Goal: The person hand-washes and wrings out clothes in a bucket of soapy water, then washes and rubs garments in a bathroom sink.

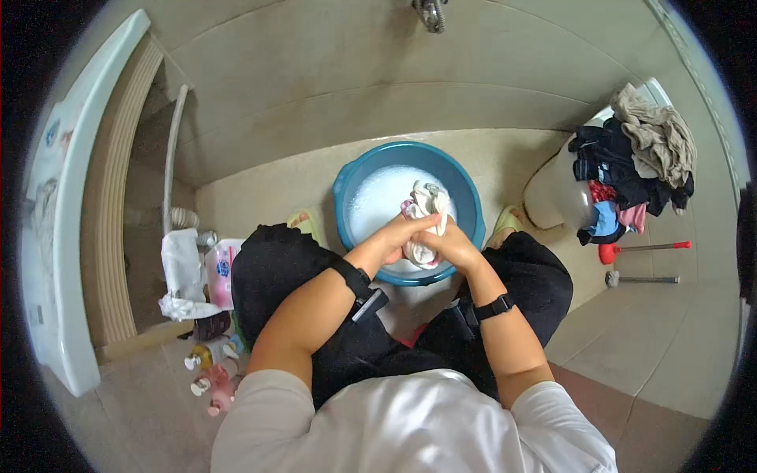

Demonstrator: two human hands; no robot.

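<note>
A wet, bunched-up white cloth with pinkish patches [426, 203] is gripped between both my hands over a round blue basin [344, 206]. White suds and soapy water [378, 201] fill the basin's inside. My left hand [400, 236] closes on the cloth from the left side. From the right, my right hand [451, 241] is wrapped round the same cloth, and the two hands touch. Part of the cloth sticks out above the fingers and part hangs below them. What garment it is, I cannot make out.
On the right, clothes [658, 142] are heaped on a white toilet [556, 189]; a red plunger [607, 253] and a brush [613, 278] lie nearby. Bottles [213, 382] and a pink-and-white detergent bag [223, 272] stand left, beside a white washbasin [71, 213]. A tap [431, 14] juts from the wall.
</note>
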